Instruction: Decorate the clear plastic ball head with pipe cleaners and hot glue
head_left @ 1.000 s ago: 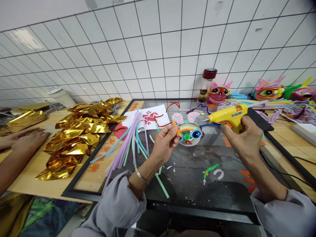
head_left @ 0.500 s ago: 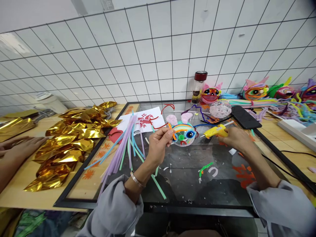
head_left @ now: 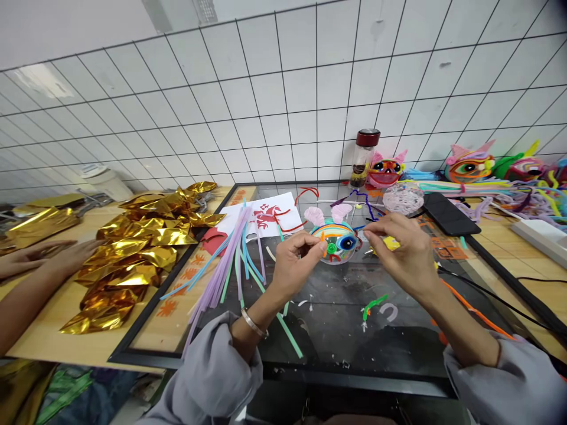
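Note:
My left hand (head_left: pixel 297 264) pinches a short piece of orange pipe cleaner (head_left: pixel 323 238) between thumb and fingertips. Just behind it stands a round clear mask-like animal face (head_left: pixel 340 257) with pink ears, a big blue eye, a green nose and coloured pipe-cleaner stripes. To the right of the face, my right hand (head_left: pixel 405 254) is raised, thumb and forefinger tips close together. Whatever they hold, if anything, is too small to make out. Partly hidden behind that hand, a yellow glue gun (head_left: pixel 390 244) lies on the glass board (head_left: pixel 336 336).
Lilac, blue and green pipe cleaners (head_left: pixel 221 265) spread left of centre beside a printed sheet (head_left: pixel 283 203). Gold foil pieces (head_left: pixel 133 254) and another person's hands (head_left: pixel 66 257) are at left. A phone (head_left: pixel 452 213), bottle (head_left: pixel 364 156), finished faces (head_left: pixel 469 162) and power strip (head_left: pixel 540 239) stand right.
My right hand has put the glue gun down on the board, let go of it and moved left toward the face. My left hand keeps the orange piece and has turned slightly.

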Tool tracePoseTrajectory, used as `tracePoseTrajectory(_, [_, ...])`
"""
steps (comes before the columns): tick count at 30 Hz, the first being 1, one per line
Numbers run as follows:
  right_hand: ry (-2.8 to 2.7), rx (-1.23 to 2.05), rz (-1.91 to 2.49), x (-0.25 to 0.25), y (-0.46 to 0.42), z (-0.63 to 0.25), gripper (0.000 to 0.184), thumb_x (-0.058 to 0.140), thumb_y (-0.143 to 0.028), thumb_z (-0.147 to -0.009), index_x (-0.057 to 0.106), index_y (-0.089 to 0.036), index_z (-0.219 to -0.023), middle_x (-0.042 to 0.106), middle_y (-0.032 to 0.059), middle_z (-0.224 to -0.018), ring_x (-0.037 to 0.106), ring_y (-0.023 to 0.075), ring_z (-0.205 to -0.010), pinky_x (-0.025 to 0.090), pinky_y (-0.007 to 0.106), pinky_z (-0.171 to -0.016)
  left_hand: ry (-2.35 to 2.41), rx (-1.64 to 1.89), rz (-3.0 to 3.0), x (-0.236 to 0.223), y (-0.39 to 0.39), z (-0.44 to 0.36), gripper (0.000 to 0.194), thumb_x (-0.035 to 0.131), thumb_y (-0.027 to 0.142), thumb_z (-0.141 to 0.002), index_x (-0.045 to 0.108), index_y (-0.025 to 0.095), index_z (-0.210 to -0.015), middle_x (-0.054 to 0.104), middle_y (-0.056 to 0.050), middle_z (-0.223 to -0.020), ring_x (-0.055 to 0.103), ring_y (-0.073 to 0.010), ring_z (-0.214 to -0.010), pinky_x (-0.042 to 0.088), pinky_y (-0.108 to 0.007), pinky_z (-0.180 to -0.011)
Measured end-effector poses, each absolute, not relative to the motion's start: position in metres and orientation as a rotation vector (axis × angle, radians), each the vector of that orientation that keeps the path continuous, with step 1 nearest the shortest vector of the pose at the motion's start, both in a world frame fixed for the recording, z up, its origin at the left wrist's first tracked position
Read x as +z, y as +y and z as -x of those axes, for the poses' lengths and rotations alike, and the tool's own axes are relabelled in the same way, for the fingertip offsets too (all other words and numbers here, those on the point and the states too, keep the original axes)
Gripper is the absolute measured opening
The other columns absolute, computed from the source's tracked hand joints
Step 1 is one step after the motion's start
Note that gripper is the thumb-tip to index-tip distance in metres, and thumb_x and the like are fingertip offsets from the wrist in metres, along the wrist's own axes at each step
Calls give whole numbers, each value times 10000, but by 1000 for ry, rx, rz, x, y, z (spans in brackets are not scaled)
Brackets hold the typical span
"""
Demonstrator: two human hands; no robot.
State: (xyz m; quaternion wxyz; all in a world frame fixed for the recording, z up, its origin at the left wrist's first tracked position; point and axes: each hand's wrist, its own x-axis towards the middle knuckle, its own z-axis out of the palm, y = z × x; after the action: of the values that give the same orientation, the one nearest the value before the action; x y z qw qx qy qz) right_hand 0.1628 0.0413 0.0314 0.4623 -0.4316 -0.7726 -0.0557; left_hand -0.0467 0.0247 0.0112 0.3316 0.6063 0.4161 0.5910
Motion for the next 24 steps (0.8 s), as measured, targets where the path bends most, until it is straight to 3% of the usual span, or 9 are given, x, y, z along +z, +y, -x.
tracePoseTrajectory(4, [-1885, -29, 963, 47, 33, -138, 136, 567, -237, -888, 676, -203, -813, 650, 36, -745, 600, 183, -728, 405, 330, -692, 1209, 1665, -1835, 8, 27, 51, 140, 673, 237, -797, 703, 186, -670, 579, 3, -586, 458, -105, -538, 350, -241, -551])
tracePoseTrajectory(9, [-1846, -319, 852, 42, 24, -127, 92, 584, -193, -885, 666, -203, -843, 650, 31, -735, 581, 166, -714, 374, 328, -711, 1333, 1701, -2345, 4, 33, 61, 128, 635, 231, -833, 719, 205, -739, 670, -50, -682, 567, -147, -648, 395, -267, -647])
tracePoseTrajectory(15, [-1907, -692, 740, 20, 13, -118, 110, 601, -140, -871, 669, -228, -866, 633, -13, -661, 515, 121, -621, 348, 327, -730, 1394, 1543, -2571, 7, 29, 57, 231, 582, 277, -879, 669, 213, -675, 620, -43, -637, 506, -148, -612, 308, -280, -598])
tracePoseTrajectory(20, [-1982, -900, 750, 10, 11, -113, 154, 569, -135, -897, 683, -219, -958, 678, 14, -732, 559, 139, -714, 326, 366, -765, 1358, 1516, -2647, 10, 22, 50, 296, 573, 269, -887, 614, 198, -603, 571, -34, -601, 447, -136, -570, 213, -293, -557])
tracePoseTrajectory(24, [-2018, -943, 870, 8, 12, -112, 147, 552, -136, -911, 682, -203, -913, 660, 12, -713, 541, 139, -706, 308, 371, -776, 1368, 1451, -2682, 11, 19, 48, 312, 521, 245, -913, 607, 197, -617, 554, -32, -600, 441, -137, -565, 195, -306, -550])
